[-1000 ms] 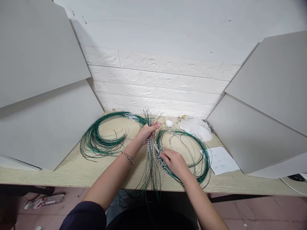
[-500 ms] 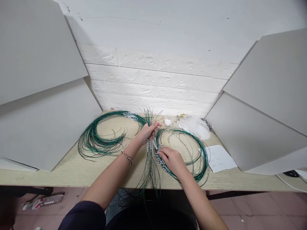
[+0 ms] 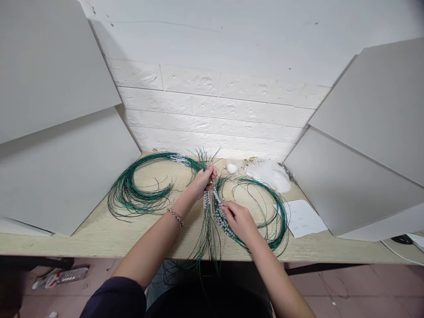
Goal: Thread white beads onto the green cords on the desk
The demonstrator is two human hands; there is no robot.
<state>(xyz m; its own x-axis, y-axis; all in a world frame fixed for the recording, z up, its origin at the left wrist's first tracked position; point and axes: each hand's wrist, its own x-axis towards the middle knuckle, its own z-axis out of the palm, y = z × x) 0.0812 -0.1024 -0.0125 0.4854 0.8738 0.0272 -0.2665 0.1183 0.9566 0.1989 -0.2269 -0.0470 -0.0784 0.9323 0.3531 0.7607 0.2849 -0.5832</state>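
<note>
My left hand (image 3: 202, 182) is closed round a bundle of thin green wires (image 3: 208, 229) that carry rows of small white beads; the wires' loose ends hang over the table's front edge. My right hand (image 3: 240, 220) pinches a beaded strand (image 3: 218, 211) at the left end of a green wire coil (image 3: 276, 216) lying on the table. That strand runs up towards the fingertips of my left hand. A second, thicker green wire coil (image 3: 127, 196) lies to the left of my left hand. A thin bracelet (image 3: 175, 217) sits on my left wrist.
The light wooden table (image 3: 99, 234) is walled by grey boards on the left (image 3: 59, 163) and right (image 3: 357, 176), with a white brick wall behind. A white fluffy heap (image 3: 270, 173), a small white lump (image 3: 231, 168) and a paper sheet (image 3: 303, 217) lie at the right.
My right hand has moved up slightly and lifted a beaded strand towards my left hand. The fingers of my left hand have closed tighter on the bundle.
</note>
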